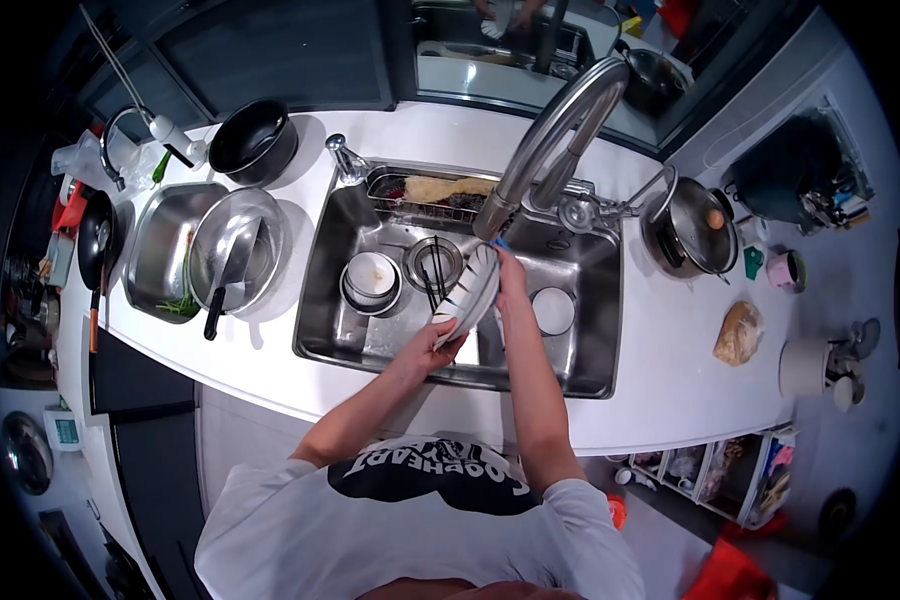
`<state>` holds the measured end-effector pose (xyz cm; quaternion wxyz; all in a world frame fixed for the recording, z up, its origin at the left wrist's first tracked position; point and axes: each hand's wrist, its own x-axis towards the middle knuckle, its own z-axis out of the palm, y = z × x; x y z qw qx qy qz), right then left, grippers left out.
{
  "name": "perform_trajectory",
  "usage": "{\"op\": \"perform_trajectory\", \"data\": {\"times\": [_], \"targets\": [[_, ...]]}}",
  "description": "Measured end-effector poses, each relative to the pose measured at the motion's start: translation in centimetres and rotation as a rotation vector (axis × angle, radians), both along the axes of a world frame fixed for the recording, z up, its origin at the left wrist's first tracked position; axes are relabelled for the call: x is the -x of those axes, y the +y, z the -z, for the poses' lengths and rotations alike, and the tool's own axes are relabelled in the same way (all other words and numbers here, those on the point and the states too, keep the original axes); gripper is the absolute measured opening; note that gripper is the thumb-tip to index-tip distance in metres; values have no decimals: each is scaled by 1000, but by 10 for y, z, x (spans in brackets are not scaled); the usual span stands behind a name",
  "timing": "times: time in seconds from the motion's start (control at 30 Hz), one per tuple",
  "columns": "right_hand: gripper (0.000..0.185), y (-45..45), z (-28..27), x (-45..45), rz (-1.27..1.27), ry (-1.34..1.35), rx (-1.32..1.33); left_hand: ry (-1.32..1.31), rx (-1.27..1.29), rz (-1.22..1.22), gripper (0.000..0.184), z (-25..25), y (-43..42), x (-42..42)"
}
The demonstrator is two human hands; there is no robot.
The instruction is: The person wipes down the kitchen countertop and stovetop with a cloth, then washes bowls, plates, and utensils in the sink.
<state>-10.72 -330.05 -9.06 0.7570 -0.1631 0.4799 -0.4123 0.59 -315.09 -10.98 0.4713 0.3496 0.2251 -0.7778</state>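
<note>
A white plate with dark stripes is held tilted over the large steel sink, below the curved faucet. My left hand grips its lower edge. Near its upper right edge is my right hand, closed on the plate, with a bit of something blue by the fingertips. Dark chopsticks lie beside the plate, over the drain. Stacked white bowls sit in the sink's left part, and a round white dish rests at the right.
To the left, a knife lies across a glass bowl by a small sink. A black pot stands behind. On the right are a lidded pot and a bag. A wire basket hangs at the sink's back.
</note>
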Motion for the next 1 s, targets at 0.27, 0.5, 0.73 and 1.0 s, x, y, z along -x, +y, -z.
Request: {"op": "perform_trajectory", "data": {"times": [0.27, 0.5, 0.73, 1.0], "targets": [[35, 70, 24, -13, 18, -650, 97, -314, 214, -7, 37, -12, -9, 13], [39, 92, 22, 6, -45, -419, -66, -817, 267, 61, 35, 15, -32, -3], [32, 98, 4, 58, 42, -349, -290, -981, 449, 202, 39, 43, -43, -26], [29, 73, 35, 137, 378, -324, -184, -1702, 356, 446, 43, 111, -68, -19]]}}
